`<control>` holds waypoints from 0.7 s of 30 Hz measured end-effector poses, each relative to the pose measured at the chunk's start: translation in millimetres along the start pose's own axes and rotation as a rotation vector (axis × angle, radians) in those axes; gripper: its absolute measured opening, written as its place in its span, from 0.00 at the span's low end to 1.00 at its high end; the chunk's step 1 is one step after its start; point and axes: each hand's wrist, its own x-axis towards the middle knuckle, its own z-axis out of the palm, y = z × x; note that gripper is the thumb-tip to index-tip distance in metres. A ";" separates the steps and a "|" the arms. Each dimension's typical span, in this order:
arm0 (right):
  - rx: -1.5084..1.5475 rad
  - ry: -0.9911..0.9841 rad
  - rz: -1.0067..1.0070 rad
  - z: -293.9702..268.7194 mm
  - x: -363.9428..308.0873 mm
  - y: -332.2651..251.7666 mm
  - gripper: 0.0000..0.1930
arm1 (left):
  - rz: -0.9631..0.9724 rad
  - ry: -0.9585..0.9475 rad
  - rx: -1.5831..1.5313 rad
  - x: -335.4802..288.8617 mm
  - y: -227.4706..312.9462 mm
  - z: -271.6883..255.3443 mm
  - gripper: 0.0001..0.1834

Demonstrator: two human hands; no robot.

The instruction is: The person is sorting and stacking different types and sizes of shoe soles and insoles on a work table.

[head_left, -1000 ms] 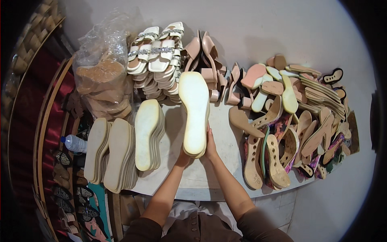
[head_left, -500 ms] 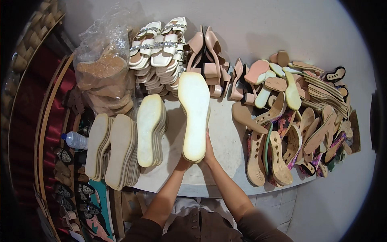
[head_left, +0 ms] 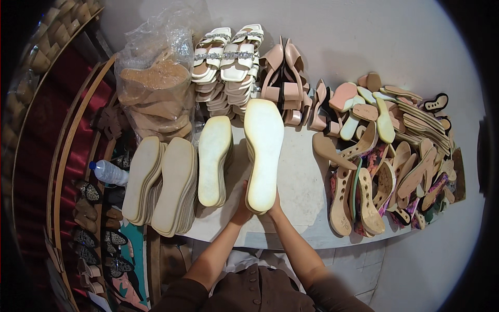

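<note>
A stack of cream shoe insoles (head_left: 264,151) stands at the middle of the table, its pale top one facing me. My left hand (head_left: 243,210) grips its lower left side and my right hand (head_left: 275,206) its lower right side. Both hands are closed round the edges, with most fingers hidden behind the stack. Just to the left is another stack of cream insoles (head_left: 214,161). Two more stacks, a nearer insole stack (head_left: 175,182) and the leftmost insole stack (head_left: 141,179), lean beside it.
White sandals (head_left: 238,67) and pink heeled shoes (head_left: 293,91) line the wall, beside a plastic bag of wedge soles (head_left: 156,78). A mixed heap of soles (head_left: 410,171) covers the table's right side. A water bottle (head_left: 109,173) and shelved shoes (head_left: 86,239) are at the left.
The whole scene has shifted rightward in the view, the left side most. The held stack appears slightly closer to the stack on its left. Both hands keep their grip.
</note>
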 end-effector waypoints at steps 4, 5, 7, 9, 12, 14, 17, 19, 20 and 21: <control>0.165 -0.060 0.074 19.2 -10.5 -13.2 0.25 | 0.134 0.048 0.209 -4.0 -18.5 -18.8 0.25; 0.133 -0.026 0.019 25.8 -13.7 -18.0 0.25 | 0.126 0.043 0.176 -4.3 -16.3 -18.8 0.25; 0.137 -0.034 0.045 19.0 -10.9 -13.6 0.25 | 0.113 0.028 0.157 -5.9 -11.7 -14.7 0.26; 0.141 -0.037 0.065 8.1 -7.6 -9.5 0.25 | 0.101 0.006 0.136 -4.2 -5.9 -7.6 0.27; 0.022 -0.074 0.063 2.7 -8.1 -3.4 0.26 | 0.025 0.038 0.120 -2.7 2.0 -4.1 0.27; -0.037 -0.061 0.045 3.7 -8.1 -3.6 0.27 | 0.076 0.071 0.084 -1.1 4.6 -1.4 0.25; 0.183 -0.104 0.110 8.5 -6.1 -7.8 0.26 | 0.164 0.043 0.277 -3.4 6.1 -3.5 0.24; 0.149 -0.126 0.055 13.6 -7.0 -11.3 0.26 | 0.145 0.040 0.198 -2.9 5.4 -6.7 0.24; 0.116 -0.148 0.006 16.4 -8.2 -13.3 0.26 | 0.123 0.041 0.118 -2.6 4.8 -8.7 0.24; 0.116 -0.151 0.004 18.9 -9.4 -15.4 0.26 | 0.127 0.042 0.120 -2.7 4.1 -10.6 0.24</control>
